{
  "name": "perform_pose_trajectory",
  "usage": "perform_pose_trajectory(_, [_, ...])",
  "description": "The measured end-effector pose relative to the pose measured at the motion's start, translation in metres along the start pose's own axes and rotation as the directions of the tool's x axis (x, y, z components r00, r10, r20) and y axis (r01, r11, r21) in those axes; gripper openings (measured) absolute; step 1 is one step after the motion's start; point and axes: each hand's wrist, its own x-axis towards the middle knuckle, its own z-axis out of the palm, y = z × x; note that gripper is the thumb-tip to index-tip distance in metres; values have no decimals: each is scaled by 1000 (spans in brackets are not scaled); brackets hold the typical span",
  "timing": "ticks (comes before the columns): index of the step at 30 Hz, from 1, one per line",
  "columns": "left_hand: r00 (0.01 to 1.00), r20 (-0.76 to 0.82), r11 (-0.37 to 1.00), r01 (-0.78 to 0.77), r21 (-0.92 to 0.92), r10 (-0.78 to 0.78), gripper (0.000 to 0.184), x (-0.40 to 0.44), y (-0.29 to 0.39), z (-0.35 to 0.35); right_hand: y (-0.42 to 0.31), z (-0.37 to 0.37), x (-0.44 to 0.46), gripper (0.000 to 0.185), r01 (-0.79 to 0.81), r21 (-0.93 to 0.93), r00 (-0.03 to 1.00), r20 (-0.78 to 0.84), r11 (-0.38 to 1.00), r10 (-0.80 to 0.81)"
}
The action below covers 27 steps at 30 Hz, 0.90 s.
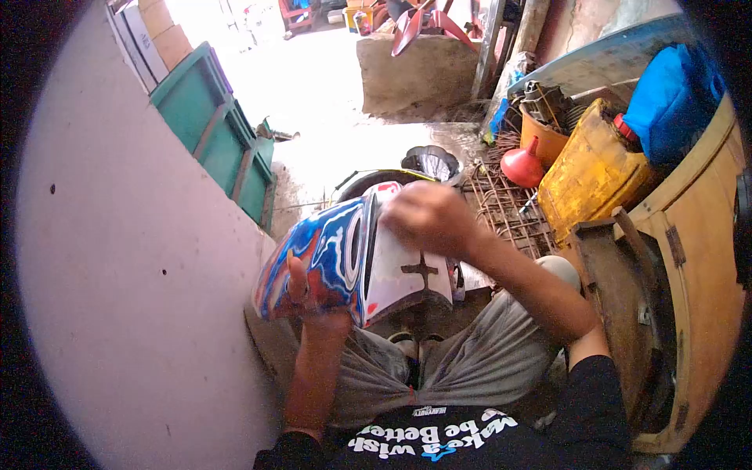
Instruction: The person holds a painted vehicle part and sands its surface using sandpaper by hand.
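A curved, hollow shell (329,243), which looks like a motorcycle body panel, rests over my knees. Its left side is painted glossy blue with red and white streaks. The top is dull white, with a dark cross-shaped mark (421,270) near the front edge. My left hand (309,294) grips the painted side low down, thumb upward along the surface and other fingers hidden. Above the white face, my right hand (427,219) is bent with its fingers curled together against the upper part. Motion blurs it, and whatever lies under the fingertips is hidden.
A basin (435,163) stands beyond the shell. To the right are rusty metal grids (509,207), a red funnel (523,163), a yellow jerrycan (599,168) and a wooden frame (697,235). A white wall (141,258) and green panel (211,117) bound the left.
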Motion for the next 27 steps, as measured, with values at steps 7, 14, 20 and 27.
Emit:
perform_pose_trajectory(7, [999, 38, 999, -20, 27, 19, 88, 6, 6, 7, -19, 10, 0, 13, 206, 60, 978, -31, 977, -205])
perform_pose_trajectory(14, [990, 138, 997, -48, 57, 40, 88, 18, -1, -6, -68, 15, -1, 12, 431, 174, 899, -163, 886, -406])
perform_pose_trajectory(20, [994, 99, 994, -49, 99, 39, 89, 12, -1, -9, -9, 5, -2, 15, 45, 26, 999, -5, 999, -45])
perform_pose_trajectory(27, [996, 37, 983, -90, 163, 85, 91, 8, 2, -10, 1, -1, 1, 17, 35, -10, 989, 144, 999, -33])
